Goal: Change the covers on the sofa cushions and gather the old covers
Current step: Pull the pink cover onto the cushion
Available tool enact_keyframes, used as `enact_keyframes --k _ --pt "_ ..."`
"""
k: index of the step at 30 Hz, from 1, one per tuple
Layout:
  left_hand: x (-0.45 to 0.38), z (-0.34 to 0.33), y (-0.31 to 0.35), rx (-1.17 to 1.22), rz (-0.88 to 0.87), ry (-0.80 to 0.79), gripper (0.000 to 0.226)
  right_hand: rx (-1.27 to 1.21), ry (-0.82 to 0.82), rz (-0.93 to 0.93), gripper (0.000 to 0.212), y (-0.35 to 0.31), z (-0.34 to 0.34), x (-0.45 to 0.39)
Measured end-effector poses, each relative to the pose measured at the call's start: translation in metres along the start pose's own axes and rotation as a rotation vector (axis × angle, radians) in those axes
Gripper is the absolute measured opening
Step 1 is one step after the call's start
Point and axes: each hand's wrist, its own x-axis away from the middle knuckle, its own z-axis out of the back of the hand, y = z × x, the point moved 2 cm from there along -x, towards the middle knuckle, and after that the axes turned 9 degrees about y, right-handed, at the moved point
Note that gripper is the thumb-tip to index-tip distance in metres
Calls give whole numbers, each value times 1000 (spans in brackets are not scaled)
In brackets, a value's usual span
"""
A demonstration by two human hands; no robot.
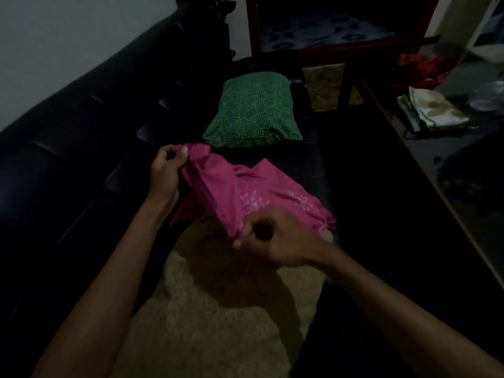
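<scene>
Holding the pink cover [245, 192] stretched between both hands, the person works above a bare beige cushion [218, 309] lying on the dark sofa [81, 159]. The likeliest trouble from here is the cover's mouth slipping or bunching: the fabric is slack and twisted between the two grips, so pulling unevenly could jam a corner of the cushion or strain the seam. The dim light also makes the opening hard to find. The left hand [166, 173] is raised at the far end, thumb and curled fingers pinching the cover's edge. The right hand [275, 238] sits nearer and lower, fingers curled tightly on the near edge, knuckles up, somewhat blurred. A green cushion [253, 110], already covered, lies farther along the sofa seat, just beyond the pink cover.
</scene>
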Motion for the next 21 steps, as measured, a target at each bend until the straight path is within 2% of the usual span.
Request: enact_keyframes --k 5,9,10,12,13,14,16,17,19,21 --pt "36 44 18 -273 0 -65 18 245 -409 79 10 6 -69 22" --pt "53 39 15 -633 -63 -282 12 288 -507 50 7 4 -82 27" --pt "54 34 13 -748 -80 -324 26 293 -502 30 4 3 -76 23" --pt "54 24 7 -985 -106 -362 60 297 -396 -26 13 4 -59 9" --pt "52 20 2 -1094 -115 -365 66 291 -285 -36 21 6 -49 -1" --pt "51 17 -1 -1181 -129 -364 58 290 -136 -32 25 10 -40 -12" --pt "49 11 -4 -1258 -183 -303 27 373 195 -25 21 22 -24 -29" --pt "47 8 -1 -1240 -206 -242 29 465 317 -61 25 31 -19 -34" --pt "43 0 12 -1207 -297 -96 34 617 373 -165 48 51 -15 -35" --pt "32 -9 27 -1156 -371 12 34 612 346 -202 49 63 -15 -30"
